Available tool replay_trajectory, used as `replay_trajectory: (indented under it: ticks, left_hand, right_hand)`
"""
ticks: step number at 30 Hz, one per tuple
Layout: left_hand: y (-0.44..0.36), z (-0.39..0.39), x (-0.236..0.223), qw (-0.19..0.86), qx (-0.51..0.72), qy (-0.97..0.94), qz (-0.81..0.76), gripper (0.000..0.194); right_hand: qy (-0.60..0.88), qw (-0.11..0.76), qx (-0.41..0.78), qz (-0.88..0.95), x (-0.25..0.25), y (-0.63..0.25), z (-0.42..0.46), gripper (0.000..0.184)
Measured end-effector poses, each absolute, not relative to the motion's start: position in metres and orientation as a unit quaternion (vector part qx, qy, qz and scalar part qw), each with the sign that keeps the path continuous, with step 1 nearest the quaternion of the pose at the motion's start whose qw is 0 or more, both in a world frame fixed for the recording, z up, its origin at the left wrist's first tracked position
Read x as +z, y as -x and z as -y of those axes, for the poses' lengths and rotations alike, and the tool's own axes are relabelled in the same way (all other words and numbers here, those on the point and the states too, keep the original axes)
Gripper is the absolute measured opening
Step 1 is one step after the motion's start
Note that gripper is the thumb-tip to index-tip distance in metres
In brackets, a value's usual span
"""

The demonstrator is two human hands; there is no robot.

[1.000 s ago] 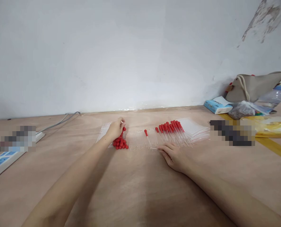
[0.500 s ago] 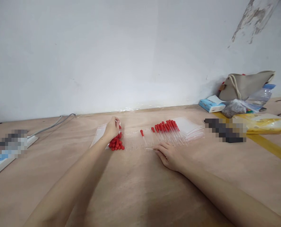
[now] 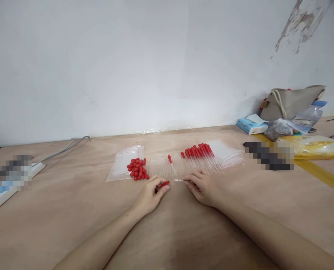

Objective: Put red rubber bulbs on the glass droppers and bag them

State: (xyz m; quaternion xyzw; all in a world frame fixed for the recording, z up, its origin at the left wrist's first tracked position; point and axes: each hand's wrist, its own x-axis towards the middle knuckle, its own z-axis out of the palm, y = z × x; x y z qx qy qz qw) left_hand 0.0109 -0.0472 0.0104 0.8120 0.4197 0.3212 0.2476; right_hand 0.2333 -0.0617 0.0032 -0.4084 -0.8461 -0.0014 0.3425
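Observation:
Between the fingers of my left hand (image 3: 153, 193) is a red rubber bulb (image 3: 164, 184). My right hand (image 3: 202, 187) pinches a clear glass dropper tube (image 3: 179, 180), whose free end points left toward the bulb, a small gap apart. Behind my left hand lies a pile of loose red bulbs (image 3: 138, 169). A row of bare clear tubes (image 3: 158, 167) lies in the middle, with one bulb-topped dropper (image 3: 169, 159) at its right. Beyond my right hand, several droppers with red bulbs (image 3: 200, 150) lie side by side.
Clear plastic bags (image 3: 122, 163) lie left of the bulbs, and a stack of white bags (image 3: 225, 152) lies at the right. Farther right are a tissue pack (image 3: 251, 125), a yellow packet (image 3: 313, 148) and a grey bag (image 3: 298, 101). A power strip (image 3: 3, 195) sits far left.
My left hand has come from the bulb pile toward me and to the right, with a red bulb in its fingers. My right hand stays almost in place with the tube.

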Motion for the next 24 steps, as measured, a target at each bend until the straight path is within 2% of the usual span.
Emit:
replay_trajectory:
  ticks: [7,18,24]
  left_hand:
    - [-0.013,0.050,0.018,0.275,0.306,-0.823,-0.392,0.017]
    - [-0.013,0.055,0.018,0.279,0.296,-0.854,-0.324,0.021]
    - [-0.014,0.056,0.018,0.251,0.282,-0.869,-0.320,0.023]
  right_hand:
    - [0.397,0.306,-0.007,0.865,0.008,-0.227,0.069,0.019]
    - [0.360,0.319,0.031,0.876,-0.001,-0.235,0.059,0.025]
    - [0.363,0.304,-0.021,0.881,0.000,-0.235,0.061,0.024]
